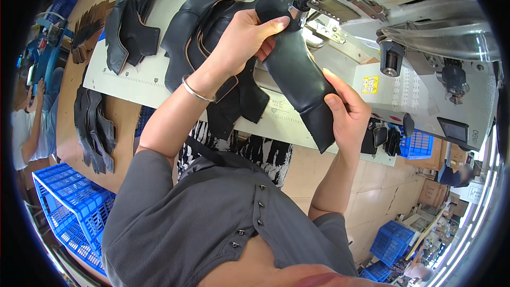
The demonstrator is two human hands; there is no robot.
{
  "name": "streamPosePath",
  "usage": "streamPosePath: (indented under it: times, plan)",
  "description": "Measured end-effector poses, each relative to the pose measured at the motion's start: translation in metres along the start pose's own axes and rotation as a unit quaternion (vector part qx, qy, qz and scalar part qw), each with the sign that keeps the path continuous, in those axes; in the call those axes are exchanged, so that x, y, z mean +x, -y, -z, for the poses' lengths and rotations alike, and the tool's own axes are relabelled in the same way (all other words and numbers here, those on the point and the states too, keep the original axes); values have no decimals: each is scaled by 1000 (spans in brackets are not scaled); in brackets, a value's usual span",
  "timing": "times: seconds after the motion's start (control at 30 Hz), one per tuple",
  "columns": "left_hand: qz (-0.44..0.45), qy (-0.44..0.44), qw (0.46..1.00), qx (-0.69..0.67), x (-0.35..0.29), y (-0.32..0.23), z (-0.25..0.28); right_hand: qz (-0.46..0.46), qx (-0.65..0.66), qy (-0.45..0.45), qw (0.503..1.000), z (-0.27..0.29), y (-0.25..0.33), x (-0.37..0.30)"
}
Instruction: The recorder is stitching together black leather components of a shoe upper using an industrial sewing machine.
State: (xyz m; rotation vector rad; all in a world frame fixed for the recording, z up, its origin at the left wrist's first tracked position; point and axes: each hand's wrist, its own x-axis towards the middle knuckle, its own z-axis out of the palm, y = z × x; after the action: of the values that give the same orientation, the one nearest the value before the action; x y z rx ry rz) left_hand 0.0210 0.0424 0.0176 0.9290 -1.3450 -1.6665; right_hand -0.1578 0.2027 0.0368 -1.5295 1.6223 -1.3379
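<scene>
A curved black leather piece [297, 77], looking like a shoe upper, is stretched between my two hands beside a machine head [300, 9]. My left hand [248, 40] pinches its upper part, thumb on top and fingers curled beneath. Lower down, my right hand [348, 111] grips the opposite edge, with the thumb on the surface near a crease. The piece's top end lies against the metal parts of the machine; exact contact there cannot be made out. Under and left of my left wrist, more black leather pieces [186, 37] overlap on the pale work table [133, 77].
Another stack of curved black pieces [130, 21] lies at the table's far left. Dark strips [94, 127] rest on a brown table. Blue plastic crates [74, 207] stand at lower left. The machine body [425, 90] fills the right. A person [34, 122] works at far left.
</scene>
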Motion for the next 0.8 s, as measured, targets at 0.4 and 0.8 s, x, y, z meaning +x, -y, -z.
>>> streamPosePath:
  times: [0.4,0.8]
  plan:
    - [24,13,999,-28,7,5,2,35,-21,-57,998,-23,1,-4]
    - [87,69,969,-222,-109,28,-32,61,-53,-115,990,-49,2,-3]
